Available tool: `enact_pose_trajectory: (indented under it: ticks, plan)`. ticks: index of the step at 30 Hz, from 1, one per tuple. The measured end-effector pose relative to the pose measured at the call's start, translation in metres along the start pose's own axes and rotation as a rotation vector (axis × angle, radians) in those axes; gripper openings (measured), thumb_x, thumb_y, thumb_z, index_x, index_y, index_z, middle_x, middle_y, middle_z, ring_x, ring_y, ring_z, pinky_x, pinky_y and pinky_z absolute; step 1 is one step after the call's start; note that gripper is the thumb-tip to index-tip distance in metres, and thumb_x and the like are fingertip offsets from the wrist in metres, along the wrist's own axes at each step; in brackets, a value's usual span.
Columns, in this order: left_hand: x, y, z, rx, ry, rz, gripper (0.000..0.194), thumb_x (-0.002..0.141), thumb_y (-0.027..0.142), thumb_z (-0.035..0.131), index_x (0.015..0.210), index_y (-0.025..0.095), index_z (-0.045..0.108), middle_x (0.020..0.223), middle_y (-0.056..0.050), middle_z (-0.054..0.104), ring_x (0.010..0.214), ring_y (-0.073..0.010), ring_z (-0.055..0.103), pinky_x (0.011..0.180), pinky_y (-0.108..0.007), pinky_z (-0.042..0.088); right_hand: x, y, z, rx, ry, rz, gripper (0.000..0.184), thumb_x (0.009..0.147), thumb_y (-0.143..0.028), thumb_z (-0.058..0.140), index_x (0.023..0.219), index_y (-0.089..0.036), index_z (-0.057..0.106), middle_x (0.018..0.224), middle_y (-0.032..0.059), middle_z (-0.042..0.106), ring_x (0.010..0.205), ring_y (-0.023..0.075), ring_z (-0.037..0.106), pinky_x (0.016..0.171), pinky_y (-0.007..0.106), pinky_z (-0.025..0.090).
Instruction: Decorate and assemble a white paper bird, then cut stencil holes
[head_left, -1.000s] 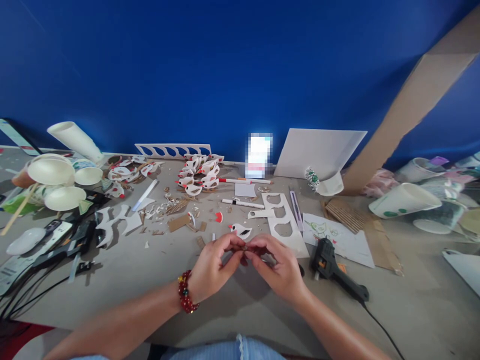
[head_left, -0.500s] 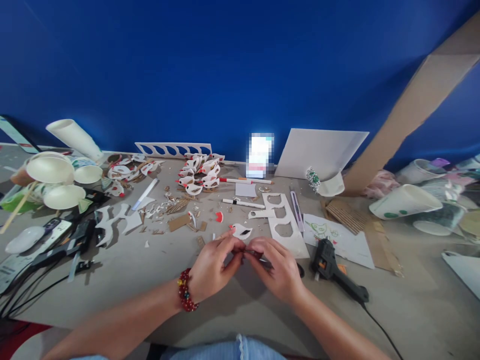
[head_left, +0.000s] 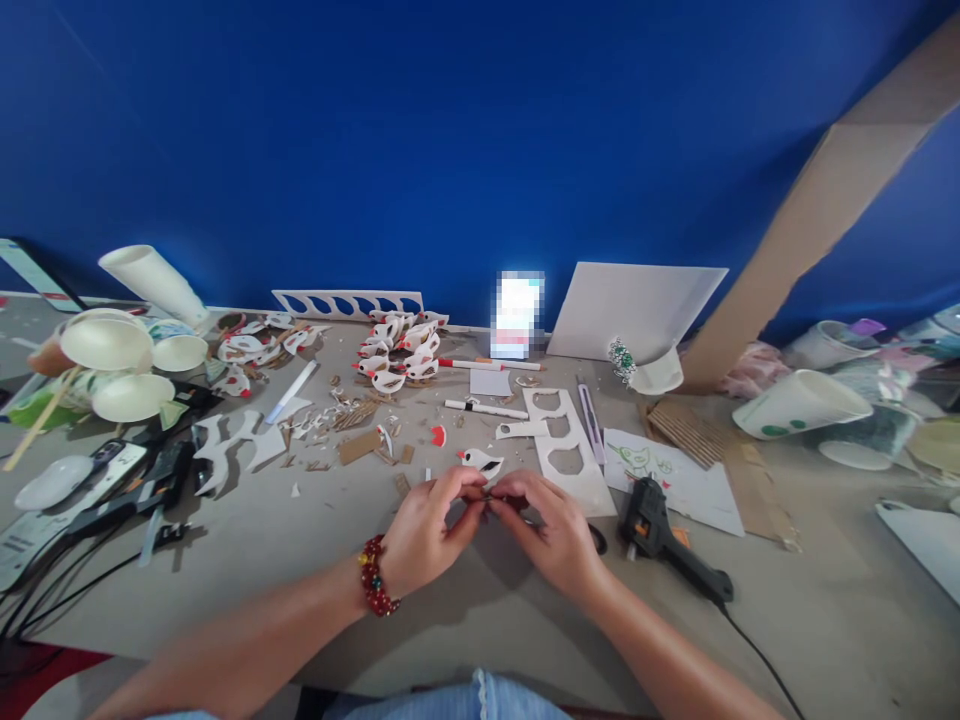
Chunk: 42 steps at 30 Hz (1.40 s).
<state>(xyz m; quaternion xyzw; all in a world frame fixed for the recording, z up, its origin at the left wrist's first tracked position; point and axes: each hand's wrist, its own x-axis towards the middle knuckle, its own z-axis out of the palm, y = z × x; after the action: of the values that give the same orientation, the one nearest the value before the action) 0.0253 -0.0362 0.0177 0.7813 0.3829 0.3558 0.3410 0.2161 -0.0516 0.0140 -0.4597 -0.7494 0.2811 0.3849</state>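
My left hand (head_left: 429, 528) and my right hand (head_left: 551, 530) meet fingertip to fingertip near the front of the table, both pinched. Between them is a small dark piece, too small and covered to name. Just beyond the fingertips lies a white paper bird (head_left: 482, 461) with a red beak and a dark wing mark. Black scissor-like handles (head_left: 598, 539) show partly from beneath my right hand. A red scrap (head_left: 439, 436) lies a little past the left fingers. Farther back is a cluster of similar white birds (head_left: 388, 381).
A black glue gun (head_left: 664, 540) with a cord lies to the right, beside a drawing (head_left: 697, 480). Cut-out white card (head_left: 574, 470), a marker (head_left: 486, 408) and a cutter knife (head_left: 591, 422) lie ahead. Paper cups (head_left: 802, 403) stand right; a second glue gun (head_left: 161, 478) and cables are left.
Both hands stay joined at the fingertips, with only slight finger movement. The view has shifted a little.
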Motion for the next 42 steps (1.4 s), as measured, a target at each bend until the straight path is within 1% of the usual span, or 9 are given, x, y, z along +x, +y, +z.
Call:
enact_pose_trajectory:
  ticks: [6, 12, 19, 25, 29, 32, 35, 39, 42]
  plan:
    - [0.003, 0.004, -0.001, 0.044, 0.003, -0.041, 0.014, 0.087, 0.013, 0.053, 0.098, 0.021, 0.058, 0.088, -0.001, 0.070, 0.082, -0.0140, 0.066, 0.077, -0.024, 0.049, 0.000, 0.001, -0.002, 0.005, 0.009, 0.020, 0.005, 0.092, -0.020, 0.055, 0.089, -0.022, 0.058, 0.082, 0.0015, 0.065, 0.073, 0.0153, 0.060, 0.067, 0.025, 0.046]
    - [0.004, 0.003, -0.001, 0.046, 0.017, -0.051, 0.007, 0.087, 0.016, 0.056, 0.090, 0.020, 0.061, 0.087, -0.001, 0.069, 0.084, -0.0148, 0.064, 0.077, -0.025, 0.047, 0.000, 0.002, -0.003, -0.005, 0.030, 0.016, 0.005, 0.091, -0.021, 0.055, 0.087, -0.021, 0.057, 0.079, 0.0016, 0.065, 0.070, 0.0152, 0.059, 0.065, 0.025, 0.045]
    - [0.006, 0.002, 0.001, 0.005, 0.015, -0.081, 0.008, 0.087, 0.014, 0.056, 0.087, 0.020, 0.063, 0.084, -0.001, 0.070, 0.081, -0.0145, 0.064, 0.075, -0.023, 0.047, -0.001, 0.003, -0.002, -0.020, 0.016, 0.061, 0.006, 0.091, -0.023, 0.056, 0.085, -0.022, 0.058, 0.077, 0.0006, 0.064, 0.069, 0.0148, 0.060, 0.065, 0.024, 0.045]
    - [0.008, 0.007, 0.001, -0.006, 0.007, -0.104, 0.010, 0.088, 0.016, 0.055, 0.085, 0.019, 0.063, 0.077, 0.000, 0.070, 0.074, -0.0132, 0.064, 0.071, -0.022, 0.047, 0.001, 0.006, -0.003, -0.025, 0.015, 0.050, 0.010, 0.091, -0.027, 0.055, 0.083, -0.021, 0.059, 0.076, 0.0020, 0.066, 0.070, 0.0159, 0.062, 0.066, 0.025, 0.047]
    - [0.009, 0.008, -0.001, -0.037, -0.021, -0.126, 0.011, 0.088, 0.017, 0.054, 0.082, 0.019, 0.063, 0.073, 0.001, 0.070, 0.070, -0.0132, 0.064, 0.070, -0.022, 0.047, 0.003, 0.007, -0.005, -0.007, 0.007, 0.036, 0.014, 0.092, -0.030, 0.054, 0.082, -0.021, 0.059, 0.074, 0.0024, 0.066, 0.068, 0.0158, 0.062, 0.063, 0.025, 0.047]
    - [0.010, 0.009, -0.001, -0.061, -0.024, -0.144, 0.011, 0.089, 0.019, 0.054, 0.082, 0.020, 0.063, 0.072, 0.000, 0.069, 0.069, -0.0135, 0.064, 0.069, -0.023, 0.048, 0.003, 0.008, -0.004, 0.000, 0.011, 0.033, 0.014, 0.092, -0.030, 0.054, 0.082, -0.021, 0.058, 0.074, 0.0021, 0.066, 0.067, 0.0155, 0.061, 0.063, 0.025, 0.047]
    - [0.010, 0.009, 0.000, -0.057, -0.019, -0.130, 0.011, 0.089, 0.020, 0.053, 0.084, 0.020, 0.063, 0.073, 0.000, 0.070, 0.071, -0.0138, 0.065, 0.070, -0.023, 0.048, 0.003, 0.009, -0.003, -0.006, 0.018, 0.048, 0.013, 0.091, -0.029, 0.055, 0.081, -0.021, 0.058, 0.073, 0.0015, 0.065, 0.066, 0.0153, 0.060, 0.063, 0.025, 0.047]
    - [0.012, 0.009, 0.000, -0.003, -0.025, -0.067, 0.010, 0.086, 0.015, 0.053, 0.085, 0.020, 0.062, 0.080, -0.002, 0.069, 0.075, -0.0149, 0.064, 0.071, -0.023, 0.048, 0.001, 0.009, -0.002, -0.016, 0.027, 0.059, 0.011, 0.090, -0.027, 0.056, 0.081, -0.021, 0.058, 0.072, 0.0005, 0.064, 0.065, 0.0148, 0.060, 0.062, 0.024, 0.046]
    - [0.013, 0.008, -0.002, 0.031, -0.041, -0.033, 0.011, 0.086, 0.013, 0.052, 0.085, 0.020, 0.061, 0.080, -0.002, 0.069, 0.075, -0.0153, 0.064, 0.071, -0.024, 0.047, 0.000, 0.006, -0.001, -0.038, 0.044, 0.049, 0.010, 0.090, -0.026, 0.056, 0.082, -0.021, 0.058, 0.073, 0.0007, 0.064, 0.066, 0.0150, 0.061, 0.063, 0.025, 0.046]
